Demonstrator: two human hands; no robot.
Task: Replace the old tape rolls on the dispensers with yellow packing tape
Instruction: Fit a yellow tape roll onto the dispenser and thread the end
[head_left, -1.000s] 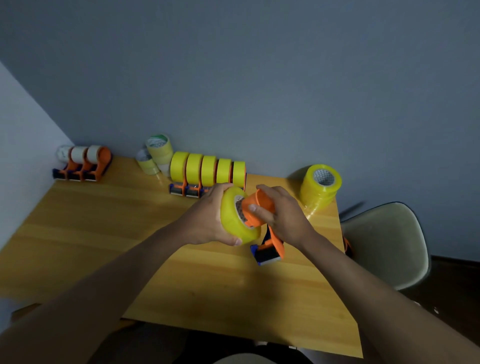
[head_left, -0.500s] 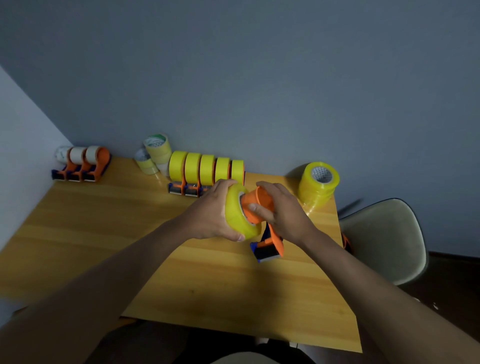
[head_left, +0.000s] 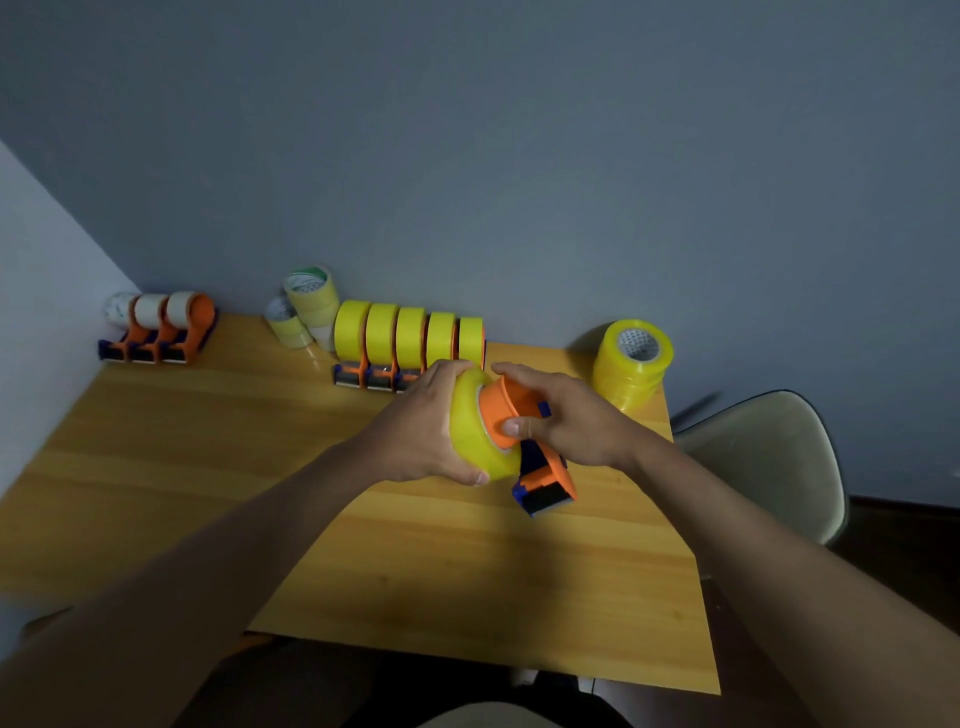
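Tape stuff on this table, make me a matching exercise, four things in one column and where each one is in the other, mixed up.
Things:
1. yellow roll
2. row of yellow-loaded dispensers
3. white-roll dispensers
4. stack of yellow rolls

Places:
A. far left corner of the table
B. far right corner
C. in the left hand
D. middle of the back edge

Pairs: 1-C, 2-D, 3-A, 4-B

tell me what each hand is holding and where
Left hand grips the yellow roll round its outer rim; right hand holds the orange dispenser by its hub.
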